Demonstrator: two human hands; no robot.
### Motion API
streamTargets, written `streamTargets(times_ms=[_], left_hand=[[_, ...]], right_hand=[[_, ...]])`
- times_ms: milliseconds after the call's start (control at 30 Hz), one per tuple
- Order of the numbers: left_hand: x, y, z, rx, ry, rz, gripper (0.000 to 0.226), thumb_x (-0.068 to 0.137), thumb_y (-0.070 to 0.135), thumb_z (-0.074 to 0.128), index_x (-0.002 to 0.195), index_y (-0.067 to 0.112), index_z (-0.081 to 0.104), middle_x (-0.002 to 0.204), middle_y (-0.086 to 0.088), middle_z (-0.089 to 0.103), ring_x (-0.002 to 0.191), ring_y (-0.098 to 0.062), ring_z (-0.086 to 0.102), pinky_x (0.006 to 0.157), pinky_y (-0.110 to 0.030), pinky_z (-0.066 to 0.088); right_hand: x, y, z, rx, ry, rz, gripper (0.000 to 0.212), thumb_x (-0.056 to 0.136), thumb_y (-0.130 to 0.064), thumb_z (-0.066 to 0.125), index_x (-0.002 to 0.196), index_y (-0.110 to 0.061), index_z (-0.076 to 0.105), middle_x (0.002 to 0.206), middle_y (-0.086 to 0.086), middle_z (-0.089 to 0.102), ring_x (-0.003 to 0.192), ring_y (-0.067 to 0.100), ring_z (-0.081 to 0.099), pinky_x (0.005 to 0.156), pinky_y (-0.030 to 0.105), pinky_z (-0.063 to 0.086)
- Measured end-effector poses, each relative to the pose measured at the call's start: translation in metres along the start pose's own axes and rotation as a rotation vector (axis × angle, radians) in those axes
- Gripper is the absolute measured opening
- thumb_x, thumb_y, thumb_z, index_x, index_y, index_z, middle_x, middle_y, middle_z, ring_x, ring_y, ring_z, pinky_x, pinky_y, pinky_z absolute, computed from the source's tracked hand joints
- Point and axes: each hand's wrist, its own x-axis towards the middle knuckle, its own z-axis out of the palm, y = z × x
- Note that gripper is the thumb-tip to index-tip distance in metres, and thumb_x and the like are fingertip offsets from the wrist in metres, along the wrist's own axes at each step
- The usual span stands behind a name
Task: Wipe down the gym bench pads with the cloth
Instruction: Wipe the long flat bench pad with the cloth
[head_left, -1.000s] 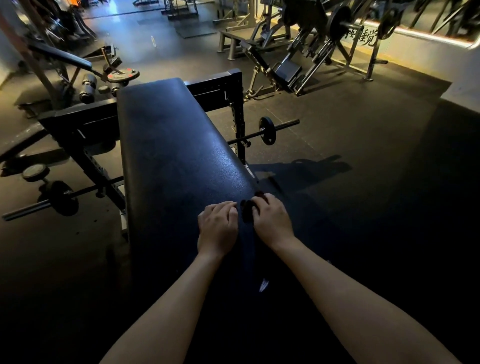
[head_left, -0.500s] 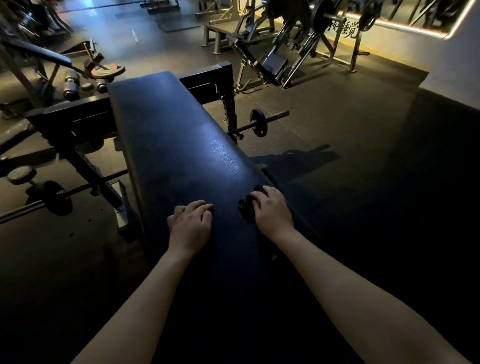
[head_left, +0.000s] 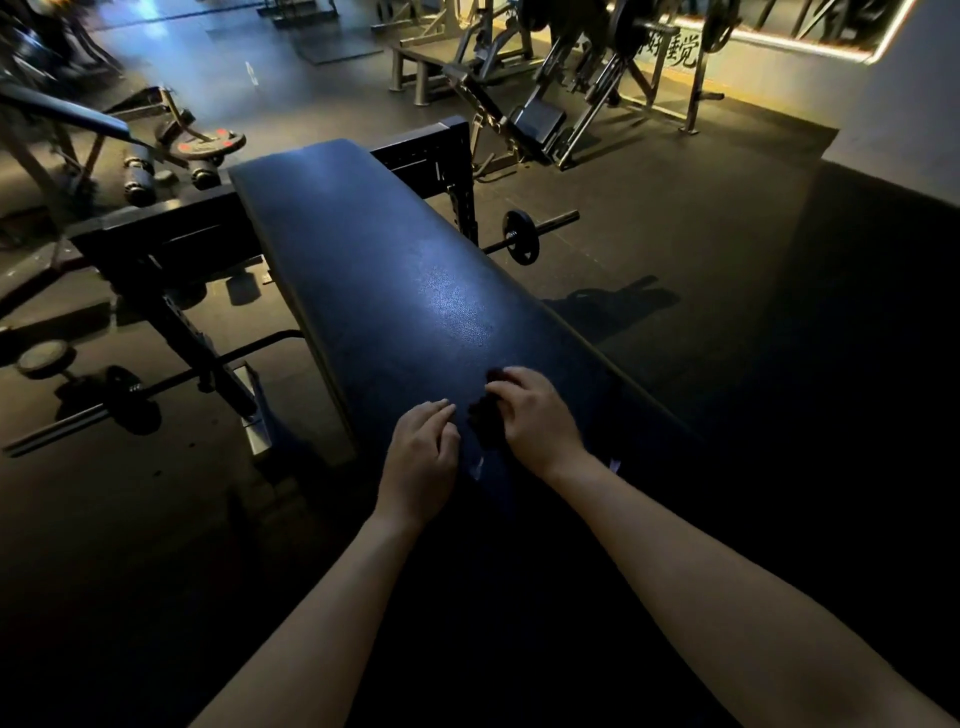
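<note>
Dark rubber floor (head_left: 675, 270) across the whole dim room. Down the middle, running from the near edge away and leftward: long black padded counter (head_left: 395, 270), pebbled skin, pale sheen of light at about mid-length. Behind its far end, black steel frame (head_left: 171, 228) with perforated uprights on both sides. Farther back on the right, plate-loaded machine (head_left: 597, 78) beside a lit wall strip. On the floor right of the counter, short barbell (head_left: 522, 236) with one small plate; on the floor to the left, second barbell (head_left: 124, 397), likewise plated.

Two bare forearms reaching in from the bottom edge, both hands on the near part of the pad, close together but not touching. Left hand (head_left: 423, 457): palm down, fingers loosely bent, tips resting on the pad, nothing held. Right hand (head_left: 537, 415): fingers curled over and gripping the cloth (head_left: 483, 423), pressing it to the pad. Cloth small, dark, bunched, lying on the counter's top between the two hands, partly hidden under the right fingers; hard to separate from the dark pad.
</note>
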Motion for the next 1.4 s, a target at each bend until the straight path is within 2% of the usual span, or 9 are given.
streamTargets(times_ms=[133, 400, 533, 733, 900, 1100, 1233, 1333, 1400], left_hand=[[-0.017, -0.017, -0.006, 0.171, 0.103, -0.025, 0.059, 0.098, 0.042, 0.025, 0.133, 0.017, 0.065, 0.143, 0.0, 0.059, 0.137, -0.02, 0.043, 0.115, -0.037, 0.023], [-0.021, -0.039, -0.007, -0.187, 0.146, -0.075, 0.047, 0.101, 0.031, 0.036, 0.133, 0.009, 0.063, 0.139, -0.007, 0.06, 0.135, -0.018, 0.045, 0.119, -0.036, 0.029], [-0.021, -0.044, -0.005, -0.199, 0.164, -0.052, 0.045, 0.101, 0.03, 0.037, 0.131, 0.008, 0.064, 0.136, -0.008, 0.062, 0.133, -0.02, 0.048, 0.117, -0.041, 0.032], [-0.028, -0.045, -0.01, -0.193, 0.186, -0.09, 0.051, 0.102, 0.035, 0.033, 0.14, 0.008, 0.056, 0.147, -0.006, 0.05, 0.144, -0.019, 0.028, 0.118, -0.015, 0.007], [-0.048, -0.074, -0.011, -0.244, 0.163, -0.085, 0.053, 0.103, 0.033, 0.036, 0.148, 0.008, 0.046, 0.157, -0.006, 0.039, 0.148, -0.014, 0.025, 0.125, -0.035, 0.017], [-0.049, -0.092, -0.014, -0.217, 0.03, -0.027, 0.049, 0.108, 0.028, 0.035, 0.156, 0.018, 0.032, 0.163, 0.011, 0.02, 0.151, 0.0, 0.005, 0.125, -0.024, 0.003], [-0.048, -0.089, -0.021, -0.352, -0.001, -0.057, 0.055, 0.106, 0.03, 0.047, 0.155, 0.037, 0.024, 0.161, 0.012, 0.023, 0.151, -0.001, 0.011, 0.124, -0.03, 0.012], [-0.045, -0.094, -0.029, -0.561, -0.054, -0.078, 0.065, 0.101, 0.03, 0.058, 0.148, 0.057, 0.023, 0.162, 0.009, 0.029, 0.148, -0.002, 0.026, 0.121, -0.031, 0.024], [-0.045, -0.094, -0.038, -0.662, -0.124, -0.084, 0.066, 0.102, 0.021, 0.055, 0.146, 0.058, 0.022, 0.159, 0.008, 0.034, 0.146, -0.001, 0.032, 0.121, -0.029, 0.027]], right_hand=[[-0.003, -0.008, 0.007, -0.057, 0.066, 0.142, 0.026, 0.097, -0.016, 0.055, 0.118, -0.01, 0.07, 0.13, 0.012, 0.056, 0.125, 0.032, 0.048, 0.11, 0.037, 0.037], [-0.03, -0.073, 0.043, 0.104, -0.088, -0.036, 0.026, 0.095, -0.018, 0.058, 0.117, -0.017, 0.073, 0.131, 0.004, 0.06, 0.123, 0.023, 0.054, 0.107, 0.034, 0.042], [-0.007, -0.055, 0.034, 0.033, 0.033, 0.042, 0.024, 0.095, -0.014, 0.058, 0.114, -0.011, 0.072, 0.13, 0.009, 0.059, 0.124, 0.028, 0.051, 0.108, 0.034, 0.039], [-0.01, -0.072, 0.046, -0.021, -0.021, 0.097, 0.029, 0.1, -0.022, 0.051, 0.124, -0.017, 0.067, 0.135, 0.002, 0.054, 0.126, 0.023, 0.048, 0.104, 0.037, 0.041], [-0.031, -0.1, 0.064, 0.013, -0.067, -0.017, 0.029, 0.099, -0.023, 0.053, 0.124, -0.021, 0.068, 0.136, -0.002, 0.055, 0.126, 0.02, 0.051, 0.107, 0.037, 0.042], [-0.021, -0.099, 0.059, -0.031, -0.075, -0.073, 0.027, 0.098, -0.021, 0.056, 0.119, -0.02, 0.071, 0.136, -0.001, 0.058, 0.127, 0.02, 0.05, 0.105, 0.039, 0.045], [-0.011, -0.096, 0.063, -0.046, 0.016, 0.059, 0.027, 0.1, -0.022, 0.051, 0.12, -0.016, 0.068, 0.135, 0.001, 0.054, 0.132, 0.023, 0.043, 0.104, 0.045, 0.045], [-0.018, -0.109, 0.07, -0.029, -0.04, 0.044, 0.029, 0.102, -0.024, 0.049, 0.124, -0.018, 0.066, 0.137, 0.001, 0.053, 0.13, 0.021, 0.045, 0.106, 0.036, 0.04], [-0.023, -0.122, 0.07, 0.013, -0.073, 0.011, 0.031, 0.102, -0.024, 0.049, 0.128, -0.018, 0.065, 0.137, 0.0, 0.055, 0.128, 0.019, 0.048, 0.104, 0.031, 0.036]])
